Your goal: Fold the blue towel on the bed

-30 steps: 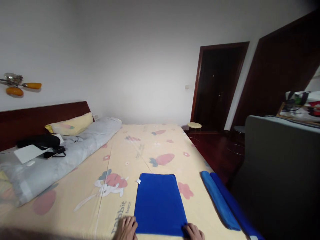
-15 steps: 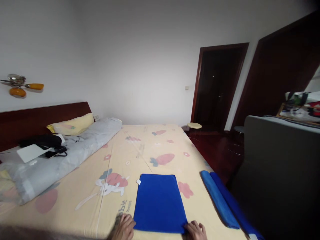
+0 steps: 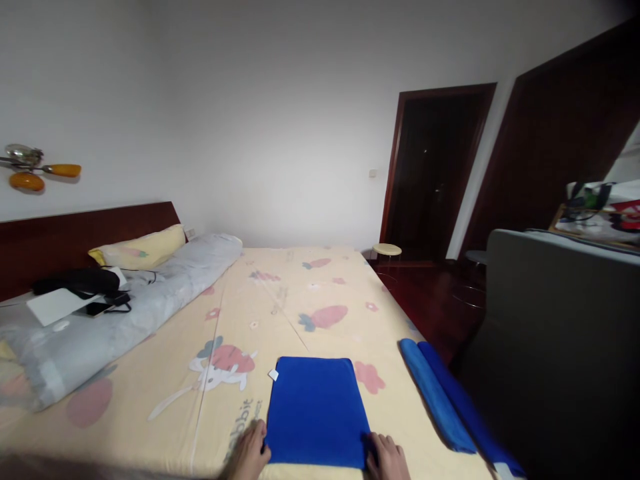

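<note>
A dark blue folded towel (image 3: 315, 410) lies flat on the cream bed sheet (image 3: 280, 307) near the front edge, with a small white tag at its far left corner. My left hand (image 3: 251, 452) grips the towel's near left corner. At the near right corner, my right hand (image 3: 386, 456) holds the cloth, fingers curled onto its edge. Both hands are partly cut off by the frame's bottom.
Two rolled blue towels (image 3: 450, 400) lie along the bed's right edge. A grey rolled quilt (image 3: 125, 313) with a phone, paper and black bag runs along the left, by a yellow pillow (image 3: 140, 248). A grey cabinet (image 3: 555, 333) stands right; stools and a dark doorway (image 3: 433, 173) beyond.
The towel has slid toward me, its far edge now nearer the front. Both hands stayed at its near corners and drew back slightly.
</note>
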Demonstrator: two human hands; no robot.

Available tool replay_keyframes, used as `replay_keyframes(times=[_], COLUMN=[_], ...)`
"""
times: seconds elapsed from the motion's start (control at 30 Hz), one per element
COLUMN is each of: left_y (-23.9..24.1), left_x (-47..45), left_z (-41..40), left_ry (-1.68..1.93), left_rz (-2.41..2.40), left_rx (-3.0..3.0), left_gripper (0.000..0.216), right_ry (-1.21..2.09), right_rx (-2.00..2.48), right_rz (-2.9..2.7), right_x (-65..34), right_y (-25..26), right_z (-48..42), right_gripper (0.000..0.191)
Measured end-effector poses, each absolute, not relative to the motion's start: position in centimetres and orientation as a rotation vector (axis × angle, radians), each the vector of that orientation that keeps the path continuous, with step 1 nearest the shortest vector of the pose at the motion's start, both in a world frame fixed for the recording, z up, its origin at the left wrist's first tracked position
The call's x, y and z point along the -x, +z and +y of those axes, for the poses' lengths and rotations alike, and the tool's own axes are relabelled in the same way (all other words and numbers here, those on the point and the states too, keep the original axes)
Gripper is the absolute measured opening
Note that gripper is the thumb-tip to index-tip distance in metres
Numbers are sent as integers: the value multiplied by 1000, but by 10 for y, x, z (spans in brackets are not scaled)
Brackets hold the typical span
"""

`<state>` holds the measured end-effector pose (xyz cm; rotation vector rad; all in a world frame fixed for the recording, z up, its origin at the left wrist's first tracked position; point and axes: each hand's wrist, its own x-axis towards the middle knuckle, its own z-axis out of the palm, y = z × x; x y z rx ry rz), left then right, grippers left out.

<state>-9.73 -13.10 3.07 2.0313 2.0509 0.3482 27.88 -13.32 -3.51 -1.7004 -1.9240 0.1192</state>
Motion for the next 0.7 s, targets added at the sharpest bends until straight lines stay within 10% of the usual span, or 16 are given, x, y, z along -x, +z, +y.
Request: replay_keyframes(times=[0.2, 0.43, 0.7], left_y=[6, -22, -16], left_x=[64, -10, 65], left_z=[-143, -138, -140], left_ry=[486, 191, 245], left_rz=[2036, 1764, 2016], left_rx=[-2237, -2124, -2180], left_gripper=[31, 53, 43], right_ry=[-239, 72, 131], right_rx=[1577, 1461, 1433], right_rz=[-1947, -2060, -1960], right_x=[-239, -149, -251], right_y=[-50, -44, -52], right_z=[-137, -134, -140], right_gripper=[40, 26, 23])
